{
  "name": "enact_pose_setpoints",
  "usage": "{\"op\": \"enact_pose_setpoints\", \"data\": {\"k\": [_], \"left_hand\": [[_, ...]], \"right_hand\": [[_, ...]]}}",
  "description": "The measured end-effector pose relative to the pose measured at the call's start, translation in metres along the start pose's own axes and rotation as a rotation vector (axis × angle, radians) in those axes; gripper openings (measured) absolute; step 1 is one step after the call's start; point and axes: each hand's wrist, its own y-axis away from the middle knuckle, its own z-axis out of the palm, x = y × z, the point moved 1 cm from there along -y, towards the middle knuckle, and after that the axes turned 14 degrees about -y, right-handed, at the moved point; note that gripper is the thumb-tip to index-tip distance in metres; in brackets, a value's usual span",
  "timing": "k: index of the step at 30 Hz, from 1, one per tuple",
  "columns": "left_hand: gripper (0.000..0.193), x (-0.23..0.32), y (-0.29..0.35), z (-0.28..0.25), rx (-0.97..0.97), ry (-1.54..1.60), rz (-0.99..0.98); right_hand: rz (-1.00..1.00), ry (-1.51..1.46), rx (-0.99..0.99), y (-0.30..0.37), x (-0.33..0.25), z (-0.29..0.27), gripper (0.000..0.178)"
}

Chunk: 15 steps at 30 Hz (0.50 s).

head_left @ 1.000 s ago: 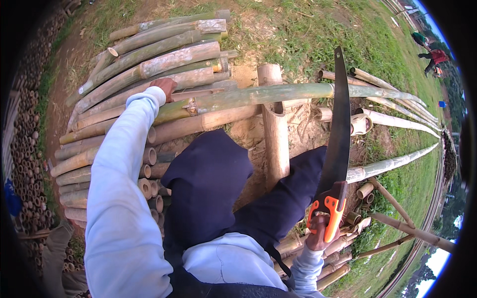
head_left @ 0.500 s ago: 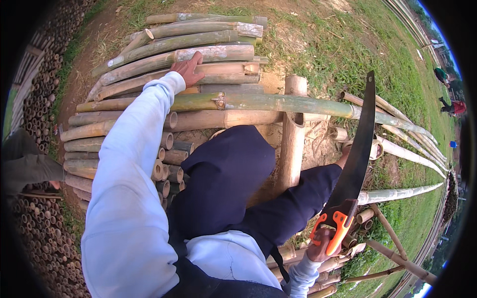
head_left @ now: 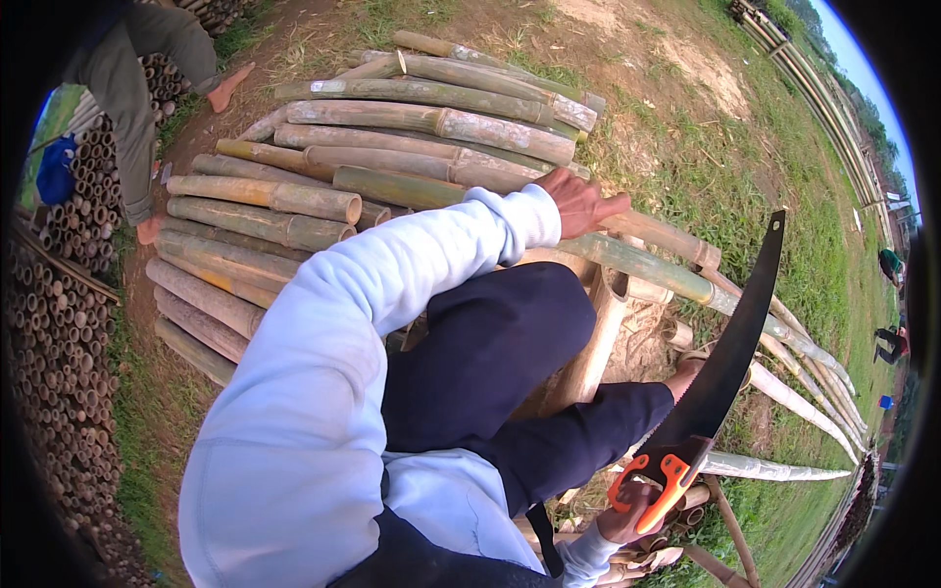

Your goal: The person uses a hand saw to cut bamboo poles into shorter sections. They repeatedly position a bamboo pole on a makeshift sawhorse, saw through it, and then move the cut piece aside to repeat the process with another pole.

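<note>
My right hand [head_left: 629,514], low at the right, is closed round the orange handle of a hand saw [head_left: 730,358]. The saw's dark, curved blade points up and away. My left arm reaches across, and the left hand [head_left: 580,203] is closed on a tan bamboo piece [head_left: 667,238], which sticks out to its right. That piece lies along a long green bamboo pole [head_left: 642,263]; its other end is hidden behind my hand and sleeve. Under the pole, beside my bent knee, lies a thick bamboo support [head_left: 593,343].
Cut bamboo lengths [head_left: 392,118] are stacked at the left and far side. Long poles [head_left: 799,397] stretch out on the grass at right. A person in olive trousers [head_left: 123,103] stands barefoot at upper left, near stacked bamboo ends [head_left: 59,363].
My left hand has moved right from the cut stack to the long pole, with the tan piece in it. The view has turned, and the other person's legs show more. The saw stays in my right hand.
</note>
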Motion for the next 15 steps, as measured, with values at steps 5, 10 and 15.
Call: {"op": "enact_pose_setpoints", "data": {"k": [5, 10, 15], "left_hand": [[0.067, 0.038, -0.031, -0.026, -0.067, 0.074, 0.046], [0.073, 0.026, -0.031, 0.001, -0.130, 0.084, 0.053], [0.071, 0.036, -0.040, 0.010, -0.149, 0.122, 0.036]], "right_hand": [[-0.093, -0.026, -0.052, 0.003, -0.009, -0.020, 0.019], [-0.101, -0.008, 0.037, 0.009, -0.012, -0.032, 0.020], [-0.075, -0.004, 0.098, 0.013, -0.013, -0.035, 0.020]]}}
